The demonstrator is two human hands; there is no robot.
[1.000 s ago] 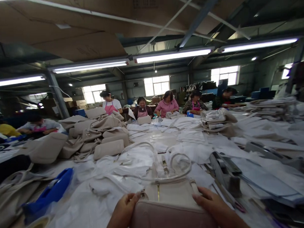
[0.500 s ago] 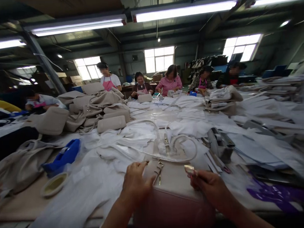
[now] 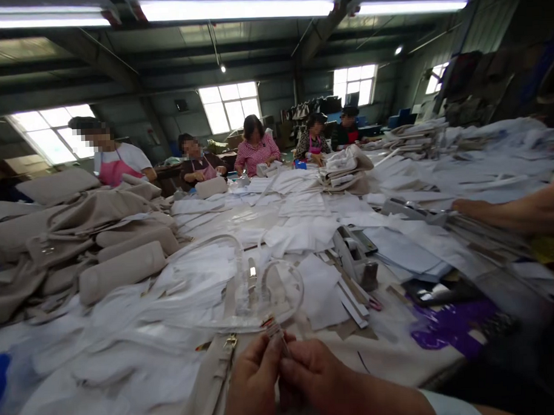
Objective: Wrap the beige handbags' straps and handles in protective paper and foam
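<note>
My left hand (image 3: 253,378) and my right hand (image 3: 316,369) meet at the front of the table. Their fingertips pinch a small glossy strip (image 3: 273,329) with gold and red at its tip; its exact kind is unclear. Just left of my left hand lies a beige bag strap (image 3: 214,373) with a gold buckle (image 3: 230,341). Beyond my fingers, a handle wrapped in clear plastic (image 3: 240,263) curves up, with a shiny metal fitting (image 3: 252,270) beside it. My hands hide the lower end of the strip.
Beige bags (image 3: 120,270) are heaped at left. White sheets (image 3: 300,231) cover the middle. A grey tape dispenser (image 3: 354,253) and purple plastic (image 3: 449,328) lie at right. Another person's arm (image 3: 504,218) reaches in from the right; several people sit or stand across the table.
The view has swung right. My left hand has left the beige bag's top and joined my right hand at the small glossy strip. Another person's arm has come into view at right.
</note>
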